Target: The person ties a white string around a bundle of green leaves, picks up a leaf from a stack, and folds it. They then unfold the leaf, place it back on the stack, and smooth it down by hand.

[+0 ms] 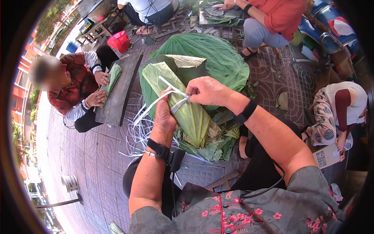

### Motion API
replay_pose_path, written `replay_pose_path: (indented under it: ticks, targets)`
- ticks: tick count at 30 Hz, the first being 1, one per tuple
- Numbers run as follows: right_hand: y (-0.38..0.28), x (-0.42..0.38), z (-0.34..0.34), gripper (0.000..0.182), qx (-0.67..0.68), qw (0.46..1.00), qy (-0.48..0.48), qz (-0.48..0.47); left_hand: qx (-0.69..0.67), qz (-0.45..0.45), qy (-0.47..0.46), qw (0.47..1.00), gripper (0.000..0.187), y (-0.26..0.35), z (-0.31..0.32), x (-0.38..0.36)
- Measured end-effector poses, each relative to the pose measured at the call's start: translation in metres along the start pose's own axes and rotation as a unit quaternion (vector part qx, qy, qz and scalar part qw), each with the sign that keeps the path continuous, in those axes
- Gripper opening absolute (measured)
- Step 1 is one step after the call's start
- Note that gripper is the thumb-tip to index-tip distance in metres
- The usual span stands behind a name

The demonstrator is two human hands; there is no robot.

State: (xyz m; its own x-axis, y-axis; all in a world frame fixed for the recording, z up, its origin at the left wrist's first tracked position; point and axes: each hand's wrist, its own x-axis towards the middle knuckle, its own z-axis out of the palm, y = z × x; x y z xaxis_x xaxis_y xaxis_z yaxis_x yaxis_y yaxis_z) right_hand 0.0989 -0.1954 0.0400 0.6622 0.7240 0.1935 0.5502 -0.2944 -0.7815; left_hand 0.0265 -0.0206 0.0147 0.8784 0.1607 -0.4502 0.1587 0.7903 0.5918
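Grey floral sleeves, red trim, black wristbands, black cable

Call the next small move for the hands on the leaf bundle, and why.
Probably pull the white strip snug: it crosses the leaf bundle, pinched by the right hand, with loose ends trailing left, while the left hand grips the bundle.

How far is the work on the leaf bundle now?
Done: green leaves are already folded into a leaf bundle. In hand: the left hand holds the bundle in its grip, while the right hand pulls a white strip across its upper part. Left: the strip looks wrapped but not yet knotted, its ends hang loose, and more loose strips and large leaves lie behind.
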Motion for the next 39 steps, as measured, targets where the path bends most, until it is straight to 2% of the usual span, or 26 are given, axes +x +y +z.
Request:
replay_pose_path:
  ticks: [3,6,9,12,15,18,21,24,27,30,33,37,39]
  targets:
    - [-0.001,-0.001,0.006,0.015,-0.058,0.998,0.016,-0.023,0.008,-0.029,-0.014,0.999,0.026,0.002,0.002,-0.002]
    - [0.001,0.002,0.007,0.015,0.012,0.999,0.022,0.021,0.034,0.039,0.005,0.999,0.026,-0.002,0.000,-0.003]
    - [0.001,0.002,0.006,0.013,0.028,0.999,0.037,0.028,0.038,0.038,0.009,0.999,0.028,-0.002,-0.002,0.000]
    - [-0.001,0.001,0.011,0.010,-0.002,0.998,0.067,0.000,0.020,-0.010,0.006,1.000,0.030,0.000,0.001,-0.002]
    - [-0.004,0.000,0.013,0.009,-0.039,0.996,0.075,-0.021,0.019,-0.002,0.001,1.000,0.033,-0.002,-0.005,0.002]
    - [-0.006,-0.001,0.016,0.009,-0.049,0.997,0.062,-0.023,0.005,-0.036,-0.025,0.999,0.030,0.001,-0.009,0.005]
    - [-0.004,-0.002,0.016,0.008,-0.068,0.997,0.028,-0.016,0.003,-0.035,-0.027,0.999,0.033,0.000,-0.008,0.005]
    - [0.001,-0.003,0.011,0.010,-0.096,0.994,0.003,-0.045,-0.005,-0.028,-0.074,0.997,0.035,-0.001,-0.007,0.006]
    - [0.006,-0.002,0.005,0.008,-0.093,0.992,-0.037,-0.071,0.016,-0.032,-0.031,0.999,0.036,-0.002,0.001,-0.001]
    - [0.006,0.000,0.001,0.011,-0.073,0.995,-0.049,-0.054,0.012,-0.047,-0.034,0.998,0.033,-0.001,-0.002,0.003]
    - [0.006,0.003,-0.005,0.014,0.056,0.997,-0.039,0.017,0.023,-0.061,-0.043,0.997,0.033,0.001,-0.009,0.007]
    - [0.007,0.002,0.002,0.017,0.151,0.986,-0.003,0.077,0.060,0.032,0.015,0.998,0.027,-0.003,0.001,-0.002]
    - [0.007,0.002,0.009,0.017,0.197,0.976,0.019,0.090,0.050,0.027,0.019,0.998,0.028,-0.005,-0.004,0.000]
